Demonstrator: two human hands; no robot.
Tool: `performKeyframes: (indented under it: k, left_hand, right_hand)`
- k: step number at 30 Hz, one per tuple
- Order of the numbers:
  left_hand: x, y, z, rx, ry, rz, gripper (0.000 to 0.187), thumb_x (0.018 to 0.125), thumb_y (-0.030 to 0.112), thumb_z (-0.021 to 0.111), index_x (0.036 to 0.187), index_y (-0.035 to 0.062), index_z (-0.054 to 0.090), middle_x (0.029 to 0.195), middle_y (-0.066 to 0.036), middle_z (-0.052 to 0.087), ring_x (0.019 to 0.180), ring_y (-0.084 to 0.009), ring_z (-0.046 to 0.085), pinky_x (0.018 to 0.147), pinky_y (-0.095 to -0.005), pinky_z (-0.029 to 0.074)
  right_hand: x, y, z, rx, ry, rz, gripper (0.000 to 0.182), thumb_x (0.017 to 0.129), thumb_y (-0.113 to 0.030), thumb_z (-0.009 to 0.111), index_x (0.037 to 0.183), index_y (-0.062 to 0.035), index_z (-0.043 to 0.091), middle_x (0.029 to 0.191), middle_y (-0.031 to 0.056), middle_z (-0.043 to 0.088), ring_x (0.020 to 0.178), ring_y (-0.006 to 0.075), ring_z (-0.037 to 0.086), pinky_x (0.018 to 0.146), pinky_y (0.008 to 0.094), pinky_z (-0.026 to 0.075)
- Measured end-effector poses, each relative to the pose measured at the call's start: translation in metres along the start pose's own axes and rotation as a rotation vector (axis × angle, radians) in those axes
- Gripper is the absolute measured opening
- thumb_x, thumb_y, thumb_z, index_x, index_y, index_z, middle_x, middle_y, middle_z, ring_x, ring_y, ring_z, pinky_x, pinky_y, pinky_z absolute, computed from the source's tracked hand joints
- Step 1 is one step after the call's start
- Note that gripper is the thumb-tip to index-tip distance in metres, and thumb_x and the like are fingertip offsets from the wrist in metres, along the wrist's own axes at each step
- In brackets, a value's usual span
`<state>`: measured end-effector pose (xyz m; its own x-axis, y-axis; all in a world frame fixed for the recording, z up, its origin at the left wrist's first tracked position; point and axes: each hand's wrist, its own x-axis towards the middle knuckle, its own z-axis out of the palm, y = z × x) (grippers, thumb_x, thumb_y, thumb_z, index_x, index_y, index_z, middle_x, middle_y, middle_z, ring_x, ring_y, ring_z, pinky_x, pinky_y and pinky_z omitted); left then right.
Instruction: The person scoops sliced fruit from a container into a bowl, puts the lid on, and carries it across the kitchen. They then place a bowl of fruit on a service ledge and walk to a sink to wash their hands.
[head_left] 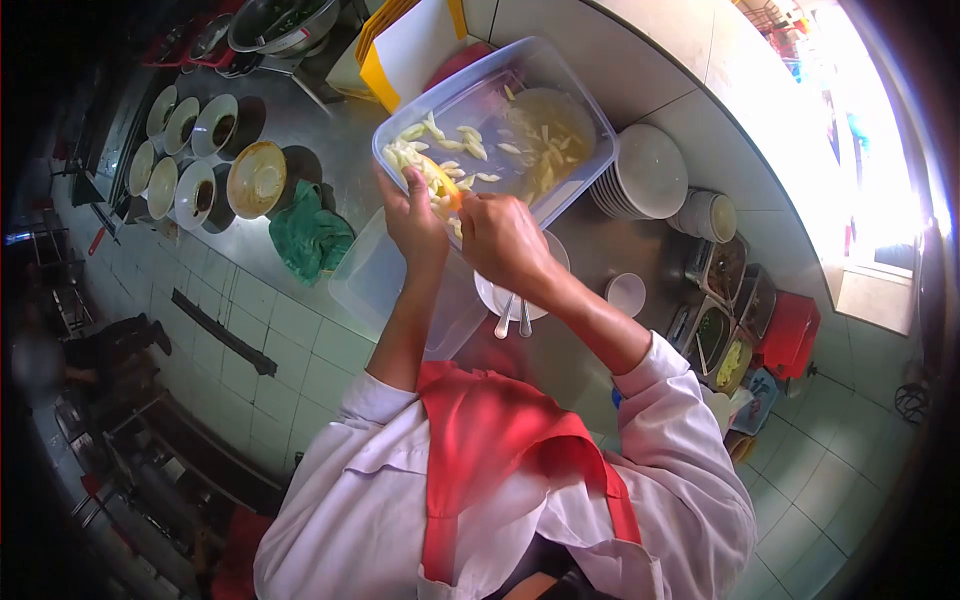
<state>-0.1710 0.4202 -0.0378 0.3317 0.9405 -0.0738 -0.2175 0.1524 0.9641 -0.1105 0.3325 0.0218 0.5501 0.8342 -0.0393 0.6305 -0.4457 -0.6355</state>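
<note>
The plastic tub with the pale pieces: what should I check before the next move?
1. Left hand holding the plastic tub: ok, at its rim.
2. Right hand gripping the yellow-orange utensil: ok.
3. Pale pieces inside the tub: ok, in loose clusters.
4. Tub flat on the metal counter: cannot tell, base hidden.
5. White bowl fully uncovered: not ok, partly hidden beneath the tub and right arm.

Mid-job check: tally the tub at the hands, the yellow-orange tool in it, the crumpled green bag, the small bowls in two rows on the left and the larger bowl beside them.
Tub: 1
Yellow-orange tool: 1
Green bag: 1
Small bowls: 6
Larger bowl: 1
Total: 10
</note>
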Motion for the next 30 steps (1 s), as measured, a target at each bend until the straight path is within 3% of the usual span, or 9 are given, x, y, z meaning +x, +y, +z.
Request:
performKeyframes:
  k: [4,7,8,10,15,17,19,21,30]
  left_hand:
    - [0.002,-0.004,-0.004,0.178,-0.018,0.124,0.064,0.097,0.044,0.047,0.142,0.0010,0.032,0.129,-0.021,0.051,0.111,-0.0278,0.057,0.092,-0.0364,0.045]
    - [0.000,-0.001,-0.007,0.217,-0.078,0.113,0.065,0.097,0.046,0.045,0.143,0.0017,0.030,0.130,-0.020,0.050,0.113,-0.0286,0.056,0.093,-0.0373,0.045]
    - [0.000,0.001,-0.008,0.092,-0.094,0.053,0.067,0.097,0.048,0.044,0.144,0.0023,0.029,0.130,-0.019,0.049,0.114,-0.0294,0.055,0.095,-0.0382,0.044]
    - [0.000,0.011,-0.008,-0.067,-0.122,-0.041,0.070,0.098,0.051,0.041,0.145,0.0025,0.024,0.134,-0.018,0.045,0.119,-0.0304,0.050,0.100,-0.0397,0.039]
    - [0.015,-0.002,-0.018,-0.089,-0.119,-0.028,0.067,0.100,0.047,0.040,0.145,0.0007,0.024,0.139,-0.019,0.039,0.126,-0.0265,0.042,0.106,-0.0374,0.031]
    - [0.019,-0.005,-0.020,-0.073,-0.085,-0.035,0.068,0.097,0.057,0.039,0.141,0.0059,0.028,0.135,-0.015,0.043,0.119,-0.0272,0.047,0.091,-0.0410,0.046]
    - [0.023,-0.001,-0.023,-0.090,-0.074,-0.055,0.067,0.097,0.056,0.038,0.140,0.0050,0.030,0.136,-0.016,0.042,0.123,-0.0284,0.043,0.098,-0.0431,0.041]
    - [0.025,0.004,-0.026,-0.110,-0.036,-0.006,0.063,0.100,0.042,0.043,0.144,-0.0005,0.026,0.139,-0.017,0.039,0.126,-0.0261,0.040,0.108,-0.0376,0.028]
    - [0.033,0.011,-0.043,-0.107,0.139,-0.126,0.085,0.094,0.058,0.044,0.147,-0.0018,0.015,0.147,-0.022,0.028,0.132,-0.0324,0.033,0.110,-0.0441,0.025]
  right_hand:
    - [0.034,0.027,-0.008,0.196,-0.117,0.072,0.019,0.080,-0.013,0.056,0.080,0.0039,0.064,0.070,0.0272,0.057,0.064,0.0423,0.058,0.062,0.0456,0.047]
    - [0.053,0.053,-0.010,0.396,-0.171,0.004,0.025,0.081,-0.018,0.061,0.093,0.0032,0.068,0.063,0.0202,0.059,0.055,0.0221,0.057,0.058,0.0384,0.045]
    - [0.052,0.061,-0.011,0.387,-0.163,0.009,0.025,0.081,-0.018,0.061,0.093,0.0032,0.068,0.063,0.0202,0.059,0.055,0.0221,0.057,0.058,0.0384,0.045]
    - [0.058,0.061,-0.016,0.557,-0.297,0.068,0.027,0.084,-0.017,0.063,0.100,0.0026,0.071,0.062,0.0015,0.056,0.058,0.0069,0.048,0.053,0.0277,0.039]
    - [0.065,0.058,-0.059,0.421,-0.383,0.063,0.029,0.083,-0.016,0.063,0.102,0.0040,0.070,0.064,-0.0018,0.055,0.056,0.0054,0.046,0.051,0.0245,0.037]
    - [0.064,0.062,-0.074,0.394,-0.354,0.068,0.028,0.083,-0.016,0.062,0.102,0.0043,0.070,0.064,-0.0019,0.055,0.057,0.0053,0.047,0.052,0.0248,0.037]
    - [0.067,0.072,-0.090,0.370,-0.372,0.097,0.028,0.083,-0.015,0.062,0.102,0.0044,0.070,0.066,-0.0014,0.057,0.059,0.0056,0.047,0.053,0.0245,0.039]
    - [0.067,0.084,-0.103,0.365,-0.349,0.171,0.028,0.083,-0.014,0.063,0.103,0.0044,0.070,0.068,-0.0018,0.059,0.060,0.0052,0.048,0.054,0.0224,0.039]
    - [0.062,0.135,-0.179,0.306,-0.261,0.218,0.029,0.085,-0.015,0.061,0.108,0.0027,0.069,0.064,-0.0038,0.055,0.056,0.0028,0.046,0.051,0.0194,0.037]
